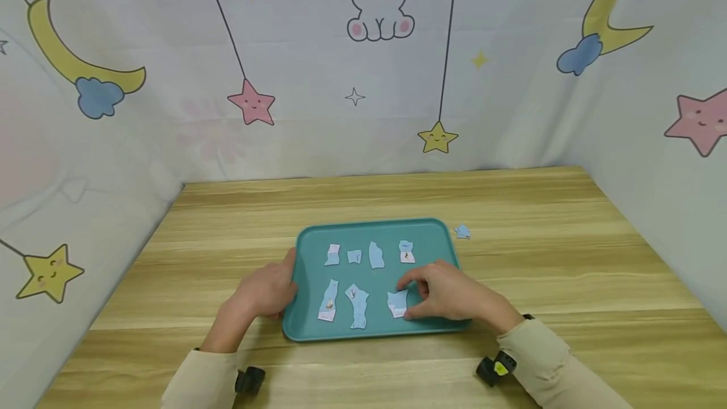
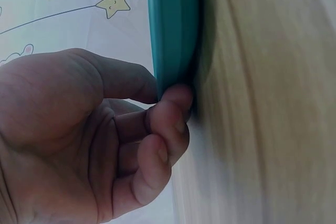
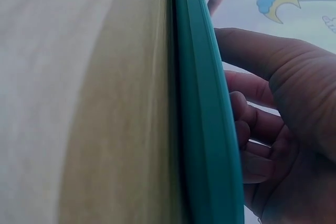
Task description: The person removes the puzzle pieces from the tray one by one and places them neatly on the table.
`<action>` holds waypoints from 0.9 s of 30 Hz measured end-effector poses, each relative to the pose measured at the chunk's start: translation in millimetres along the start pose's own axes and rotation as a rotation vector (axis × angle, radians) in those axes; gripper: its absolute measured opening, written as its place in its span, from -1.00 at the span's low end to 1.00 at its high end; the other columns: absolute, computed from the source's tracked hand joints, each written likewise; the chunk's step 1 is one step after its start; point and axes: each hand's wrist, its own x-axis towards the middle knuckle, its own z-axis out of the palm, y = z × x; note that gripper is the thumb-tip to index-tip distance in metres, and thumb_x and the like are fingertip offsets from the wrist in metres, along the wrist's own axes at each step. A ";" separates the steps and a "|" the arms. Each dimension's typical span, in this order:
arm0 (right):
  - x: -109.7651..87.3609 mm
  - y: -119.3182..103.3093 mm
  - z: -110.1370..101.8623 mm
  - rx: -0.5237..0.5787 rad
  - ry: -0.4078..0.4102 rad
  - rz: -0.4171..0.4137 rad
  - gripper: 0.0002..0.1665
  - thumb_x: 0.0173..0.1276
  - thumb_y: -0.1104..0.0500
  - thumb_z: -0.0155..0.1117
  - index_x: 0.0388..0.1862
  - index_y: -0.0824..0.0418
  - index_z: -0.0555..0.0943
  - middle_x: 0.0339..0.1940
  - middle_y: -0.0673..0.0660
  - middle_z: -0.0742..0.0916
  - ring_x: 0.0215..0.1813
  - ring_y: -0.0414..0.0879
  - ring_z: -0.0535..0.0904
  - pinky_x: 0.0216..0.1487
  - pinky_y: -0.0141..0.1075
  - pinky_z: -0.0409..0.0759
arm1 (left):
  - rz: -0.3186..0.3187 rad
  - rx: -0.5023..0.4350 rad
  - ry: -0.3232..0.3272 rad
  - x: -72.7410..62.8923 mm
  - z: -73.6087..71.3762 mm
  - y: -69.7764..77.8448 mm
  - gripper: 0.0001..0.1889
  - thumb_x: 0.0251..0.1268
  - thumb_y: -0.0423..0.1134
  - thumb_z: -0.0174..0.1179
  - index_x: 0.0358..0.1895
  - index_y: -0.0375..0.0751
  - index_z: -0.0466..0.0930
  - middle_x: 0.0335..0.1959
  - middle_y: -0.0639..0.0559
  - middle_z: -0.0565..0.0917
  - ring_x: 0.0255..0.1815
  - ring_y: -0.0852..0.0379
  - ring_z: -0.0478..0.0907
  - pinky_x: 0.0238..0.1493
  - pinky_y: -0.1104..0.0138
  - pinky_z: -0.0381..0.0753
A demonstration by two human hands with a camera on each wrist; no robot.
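Observation:
A teal tray [image 1: 375, 332] lies on the wooden table with several torn pieces of light-blue paper spread over it in two rows. My left hand [image 1: 271, 289] grips the tray's left rim, thumb above and curled fingers low against its outer side, as the left wrist view shows. Over the tray's front right part, my right hand [image 1: 445, 292] holds a torn paper piece [image 1: 397, 303] between thumb and forefinger, at its upper and lower edges. In the right wrist view, the tray wall [image 3: 207, 129] hides that piece and the fingertips.
Other torn pieces include a forked one [image 1: 358, 305], a long one [image 1: 327, 302] at front left and a small one [image 1: 406, 251] at back right. One more scrap [image 1: 462, 231] lies on the table [image 1: 539, 257] beyond the tray's right side. Patterned cloth walls [image 1: 318, 144] enclose the table.

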 end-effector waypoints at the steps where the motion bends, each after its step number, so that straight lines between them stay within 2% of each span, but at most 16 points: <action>1: -0.2 0.2 -0.4 0.000 0.001 0.000 -0.59 0.18 0.02 0.66 0.00 0.07 0.80 -0.61 -0.19 0.48 -0.53 -0.34 0.35 -0.41 -0.43 0.34 | 0.004 -0.001 0.001 0.1 0.1 -0.3 -0.22 0.49 -0.37 -0.05 0.67 -0.53 -0.14 -0.57 -0.06 0.56 -0.69 0.08 0.57 -0.53 0.24 0.46; 8: -1.0 3.7 -1.9 0.041 -0.001 -0.002 -0.60 0.19 0.03 0.66 -0.01 0.09 0.80 -0.60 -0.17 0.48 -0.51 -0.33 0.35 -0.40 -0.43 0.35 | 0.036 -0.010 0.012 0.9 0.5 -1.2 -0.21 0.45 -0.39 -0.07 0.65 -0.58 -0.15 -0.62 -0.04 0.56 -0.69 0.09 0.54 -0.54 0.26 0.44; 15: -0.6 7.7 -2.1 0.071 -0.020 -0.015 -0.62 0.23 0.03 0.63 0.00 0.09 0.79 -0.60 -0.17 0.47 -0.51 -0.33 0.35 -0.37 -0.43 0.35 | 0.034 -0.010 0.013 0.6 0.9 -1.0 -0.22 0.46 -0.39 -0.07 0.65 -0.58 -0.15 -0.63 -0.04 0.56 -0.70 0.09 0.54 -0.54 0.26 0.45; 27: -4.1 15.8 -15.0 0.170 0.000 0.047 -0.58 0.27 0.03 0.59 0.07 0.13 0.76 -0.63 -0.13 0.44 -0.57 -0.30 0.31 -0.46 -0.43 0.27 | 0.021 -0.005 0.015 -0.5 0.9 -0.3 -0.22 0.49 -0.37 -0.06 0.66 -0.57 -0.15 -0.62 -0.04 0.56 -0.69 0.08 0.54 -0.52 0.26 0.44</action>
